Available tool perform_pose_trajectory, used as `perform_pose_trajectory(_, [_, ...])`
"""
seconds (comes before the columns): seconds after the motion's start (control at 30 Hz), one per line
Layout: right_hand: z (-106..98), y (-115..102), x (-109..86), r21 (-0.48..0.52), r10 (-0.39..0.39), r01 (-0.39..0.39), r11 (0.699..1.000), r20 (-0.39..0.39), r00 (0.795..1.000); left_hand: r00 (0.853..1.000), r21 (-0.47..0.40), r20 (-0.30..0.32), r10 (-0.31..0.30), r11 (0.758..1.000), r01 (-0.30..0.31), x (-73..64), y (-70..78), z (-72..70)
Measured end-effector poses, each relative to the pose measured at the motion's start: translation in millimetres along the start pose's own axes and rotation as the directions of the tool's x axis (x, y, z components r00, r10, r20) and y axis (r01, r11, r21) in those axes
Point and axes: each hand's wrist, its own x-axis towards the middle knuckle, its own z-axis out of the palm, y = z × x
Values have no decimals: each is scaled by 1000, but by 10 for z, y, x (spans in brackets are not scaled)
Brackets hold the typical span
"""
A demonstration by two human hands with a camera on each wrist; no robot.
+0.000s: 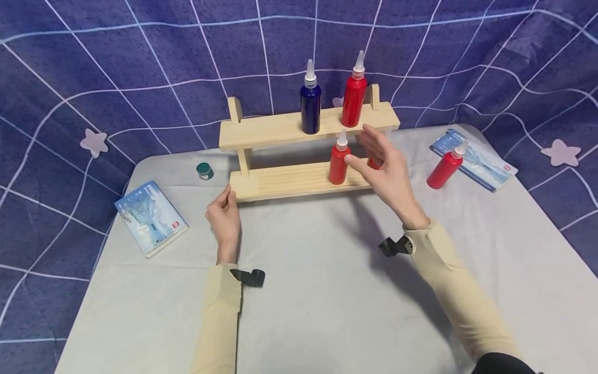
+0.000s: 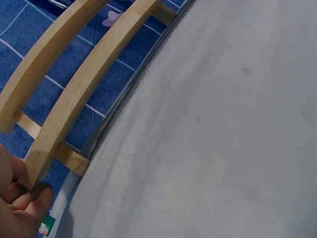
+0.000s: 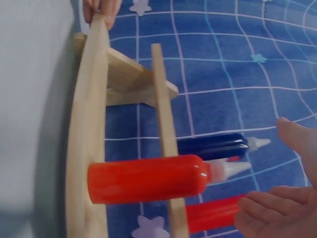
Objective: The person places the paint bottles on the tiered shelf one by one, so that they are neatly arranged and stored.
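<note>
A two-tier wooden rack (image 1: 280, 183) stands at the back of the table. My left hand (image 1: 224, 217) pinches the left end of its lower board, thumb and fingers on the wood (image 2: 42, 158). On that board stands an orange-red squeeze bottle (image 1: 338, 167), white nozzle up. Beside it, my right hand (image 1: 388, 174) is spread with the thumb apart from the fingers; in the right wrist view a gap separates it from this bottle (image 3: 143, 181). Another red bottle (image 1: 374, 163) is mostly hidden behind the right hand. The upper board carries a dark blue bottle (image 1: 310, 108) and a red bottle (image 1: 354, 103).
Right of the rack, a red bottle (image 1: 444, 170) is on the table beside a blue-covered book (image 1: 481, 161). At the left lie another blue book (image 1: 151, 217) and a small green-lidded jar (image 1: 204, 170). A blue patterned curtain (image 1: 177, 62) hangs behind the table.
</note>
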Motion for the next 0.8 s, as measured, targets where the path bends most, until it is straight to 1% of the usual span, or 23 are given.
perform_pose_trajectory(0.1, [-78, -50, -23, 9, -5, 5, 1000, -18, 1000, 1000, 5, -9, 3, 1000, -3, 15, 6, -2])
perform_pose_trajectory(0.2, [-169, -80, -43, 4, -16, 16, 1000, -55, 998, 1000, 11, -12, -1, 1000, 1, 19, 11, 0])
perform_pose_trajectory(0.33, [-325, -81, -60, -7, -25, 25, 1000, -124, 992, 1000, 14, -16, -4, 1000, 4, 22, 3, 6])
perform_pose_trajectory(0.47, [-487, -40, -94, -15, -26, 23, 1000, -194, 981, 1000, 18, -21, -4, 1000, 5, 21, -5, 10])
perform_pose_trajectory(0.67, [-699, 44, -153, -25, 13, -21, 999, -266, 964, 1000, 21, -27, 0, 1000, 1, 13, -6, 15])
perform_pose_trajectory(0.73, [-777, 81, -170, -18, 31, -38, 999, -293, 956, 1000, 20, -25, 0, 1000, 0, 10, -5, 19])
perform_pose_trajectory(0.8, [-860, 124, -191, 15, 54, -52, 999, -323, 945, 1000, 19, -19, -3, 1000, 4, 5, -2, 22])
